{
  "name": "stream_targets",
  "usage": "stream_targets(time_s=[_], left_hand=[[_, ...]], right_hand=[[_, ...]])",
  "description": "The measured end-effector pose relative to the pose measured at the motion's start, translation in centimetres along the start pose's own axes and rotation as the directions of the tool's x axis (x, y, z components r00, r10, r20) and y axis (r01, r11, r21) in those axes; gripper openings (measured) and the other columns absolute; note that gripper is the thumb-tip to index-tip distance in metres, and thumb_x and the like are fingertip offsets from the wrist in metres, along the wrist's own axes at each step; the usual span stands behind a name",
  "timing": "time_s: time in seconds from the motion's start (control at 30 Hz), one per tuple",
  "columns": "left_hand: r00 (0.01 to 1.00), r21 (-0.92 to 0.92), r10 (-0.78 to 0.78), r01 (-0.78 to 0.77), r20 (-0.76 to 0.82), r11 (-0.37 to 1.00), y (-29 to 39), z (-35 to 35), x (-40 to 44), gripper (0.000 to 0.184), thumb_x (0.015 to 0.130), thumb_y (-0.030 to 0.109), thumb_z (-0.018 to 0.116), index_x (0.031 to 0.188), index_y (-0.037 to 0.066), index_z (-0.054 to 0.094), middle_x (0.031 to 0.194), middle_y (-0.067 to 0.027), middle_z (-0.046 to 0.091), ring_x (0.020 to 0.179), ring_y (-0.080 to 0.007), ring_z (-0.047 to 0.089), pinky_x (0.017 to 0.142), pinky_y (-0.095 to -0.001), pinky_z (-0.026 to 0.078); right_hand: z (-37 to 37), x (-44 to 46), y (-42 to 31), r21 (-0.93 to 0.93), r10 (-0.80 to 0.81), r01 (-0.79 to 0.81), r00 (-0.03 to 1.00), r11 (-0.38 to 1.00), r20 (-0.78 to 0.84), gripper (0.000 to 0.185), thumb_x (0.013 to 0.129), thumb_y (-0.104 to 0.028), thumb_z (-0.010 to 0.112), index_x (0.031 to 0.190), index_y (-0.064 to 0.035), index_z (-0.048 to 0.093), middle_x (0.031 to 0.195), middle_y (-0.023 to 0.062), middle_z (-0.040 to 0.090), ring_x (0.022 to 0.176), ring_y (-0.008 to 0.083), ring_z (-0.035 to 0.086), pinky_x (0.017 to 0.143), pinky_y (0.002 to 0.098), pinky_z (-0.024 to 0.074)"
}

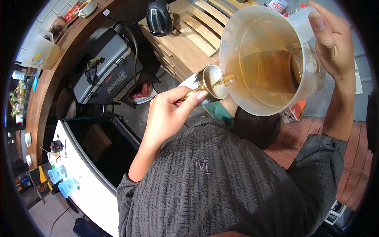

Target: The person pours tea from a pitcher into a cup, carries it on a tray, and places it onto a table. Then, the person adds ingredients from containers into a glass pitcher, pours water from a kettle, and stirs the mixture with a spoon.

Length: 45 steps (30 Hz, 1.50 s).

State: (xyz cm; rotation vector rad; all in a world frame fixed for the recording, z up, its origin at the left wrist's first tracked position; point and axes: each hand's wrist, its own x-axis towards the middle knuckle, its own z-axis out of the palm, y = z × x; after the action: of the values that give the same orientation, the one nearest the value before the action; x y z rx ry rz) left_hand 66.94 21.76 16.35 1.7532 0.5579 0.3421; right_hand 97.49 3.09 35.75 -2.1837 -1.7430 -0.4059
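My right hand [331, 47] grips the handle of a translucent plastic pitcher [252, 104], its thumb along the top. The pitcher is tilted toward the left, and amber-brown liquid [268, 67] lies inside it. From its spout a stream [227, 79] runs into a mug [214, 75] with a white inside and a dark-and-white patterned outside. The fingers of my left hand [167, 112] are closed round the mug's gold handle [193, 93]. The mug leans with its mouth toward the spout. How full it is, I cannot tell.
A black electric kettle [159, 17] stands on a slatted wooden table [189, 43]. Along the wooden counter [59, 59] at left are another pitcher [46, 51] and a cup with a tea-bag tag [87, 8]. A grey case [106, 65] and a white-edged dark cabinet [85, 158] are lower left.
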Motion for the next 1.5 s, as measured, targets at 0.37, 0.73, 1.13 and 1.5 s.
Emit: stream_targets(time_s=[0.37,0.73,1.13,1.5], left_hand=[[0.99,-0.313,-0.051,0.09,0.129,0.945,-1.7,0.1,0.0,0.028,0.093,0.026,0.066,0.091,-0.002,0.07,0.077,-0.0009,0.065,0.077,-0.0075,0.054,0.071,-0.0248,0.043],[0.995,0.118,-0.091,0.096,-0.048,0.988,-2.1,0.6,-0.8,0.03,0.088,0.037,0.07,0.089,0.007,0.074,0.055,-0.0006,0.054,0.053,-0.0054,0.045,0.052,-0.0246,0.038],[0.986,0.294,-0.123,0.151,-0.111,0.944,-3.7,-0.6,-1.3,0.036,0.087,0.044,0.068,0.086,0.008,0.074,0.055,-0.0058,0.059,0.051,-0.014,0.055,0.053,-0.0296,0.043],[0.978,-0.092,-0.193,0.199,0.074,0.976,-7.1,-0.4,-0.6,0.032,0.092,0.03,0.067,0.087,-0.001,0.071,0.074,0.0022,0.063,0.072,-0.0067,0.052,0.068,-0.0236,0.041]], right_hand=[[-0.5,-0.9,1.9,0.007,-0.011,0.011,1.0,1.0,-0.006,0.055,0.097,-0.044,0.047,0.098,0.01,0.058,0.069,0.0048,0.051,0.064,0.0118,0.046,0.058,0.0272,0.0371],[-0.8,-1.4,3.5,0.013,-0.021,0.022,1.0,1.0,-0.01,0.055,0.097,-0.044,0.047,0.097,0.0099,0.058,0.068,0.0049,0.051,0.064,0.0119,0.046,0.058,0.0273,0.0372],[-1.3,-2.9,6.6,0.026,-0.02,0.021,1.0,0.999,-0.01,0.054,0.096,-0.044,0.047,0.096,0.0098,0.058,0.068,0.0051,0.051,0.063,0.012,0.046,0.057,0.0274,0.0374],[-1.2,-3.3,7.2,0.037,-0.021,0.021,1.0,0.999,-0.006,0.054,0.096,-0.044,0.048,0.095,0.0097,0.058,0.067,0.0052,0.052,0.063,0.0121,0.046,0.057,0.0275,0.0376]])
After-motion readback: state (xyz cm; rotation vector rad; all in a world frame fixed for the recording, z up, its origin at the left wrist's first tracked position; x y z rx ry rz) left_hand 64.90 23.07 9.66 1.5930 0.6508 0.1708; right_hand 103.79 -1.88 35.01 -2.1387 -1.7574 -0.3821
